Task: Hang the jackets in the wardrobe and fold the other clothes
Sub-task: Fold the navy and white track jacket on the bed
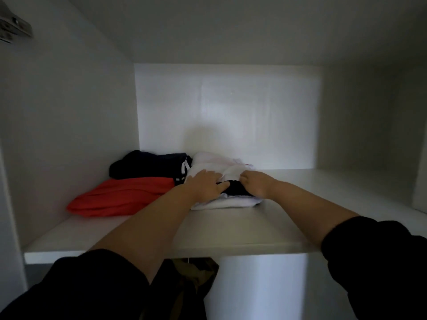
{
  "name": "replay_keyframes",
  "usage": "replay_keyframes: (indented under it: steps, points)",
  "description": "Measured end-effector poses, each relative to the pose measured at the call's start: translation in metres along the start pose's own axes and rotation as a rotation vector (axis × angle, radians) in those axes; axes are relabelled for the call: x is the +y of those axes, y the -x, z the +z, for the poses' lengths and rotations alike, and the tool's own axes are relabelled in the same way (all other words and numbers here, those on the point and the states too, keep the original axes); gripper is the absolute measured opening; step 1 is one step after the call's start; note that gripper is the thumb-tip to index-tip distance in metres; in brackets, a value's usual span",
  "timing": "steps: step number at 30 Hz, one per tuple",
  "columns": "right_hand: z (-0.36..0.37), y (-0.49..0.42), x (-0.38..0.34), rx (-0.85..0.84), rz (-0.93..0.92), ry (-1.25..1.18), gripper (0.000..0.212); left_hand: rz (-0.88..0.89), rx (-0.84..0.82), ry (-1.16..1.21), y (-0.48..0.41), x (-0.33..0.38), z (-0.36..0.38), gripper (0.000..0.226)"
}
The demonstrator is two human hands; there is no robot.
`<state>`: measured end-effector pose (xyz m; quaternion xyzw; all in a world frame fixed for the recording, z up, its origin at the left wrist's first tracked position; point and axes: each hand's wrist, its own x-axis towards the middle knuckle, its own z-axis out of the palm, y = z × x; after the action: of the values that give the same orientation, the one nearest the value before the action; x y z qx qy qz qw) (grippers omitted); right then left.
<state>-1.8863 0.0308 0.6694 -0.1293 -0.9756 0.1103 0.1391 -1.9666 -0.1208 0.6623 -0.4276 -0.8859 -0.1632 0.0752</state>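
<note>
The white folded pile (227, 203) lies on the wardrobe shelf (231, 229) under both hands. The left hand (208, 185) presses flat on its top, fingers straight. The right hand (254, 183) is curled over a black piece (235, 192) on the pile, though the dim light hides whether it pinches cloth. Just left of the pile lie a red garment (122, 196) and a dark garment (147, 166). Withdrawing carelessly could drag the top layers and undo the folds.
</note>
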Motion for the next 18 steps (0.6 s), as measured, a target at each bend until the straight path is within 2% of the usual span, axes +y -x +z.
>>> replay_keyframes:
  steps: [4,7,12,18]
  points:
    - [-0.020,0.055,0.013,0.276,0.087,0.149,0.041,0.065,0.129,-0.110,0.028,0.039,0.006,0.040]
    - [-0.032,0.109,0.028,0.376,0.165,0.215,0.041,0.134,0.225,-0.172,0.047,0.076,0.018,0.044]
    - [-0.050,0.224,0.059,0.541,0.289,0.339,0.039,0.321,0.362,-0.040,0.083,0.156,0.050,0.053]
    - [-0.089,0.396,0.084,0.651,0.496,0.428,0.042,0.591,0.334,0.127,0.162,0.287,0.076,0.056]
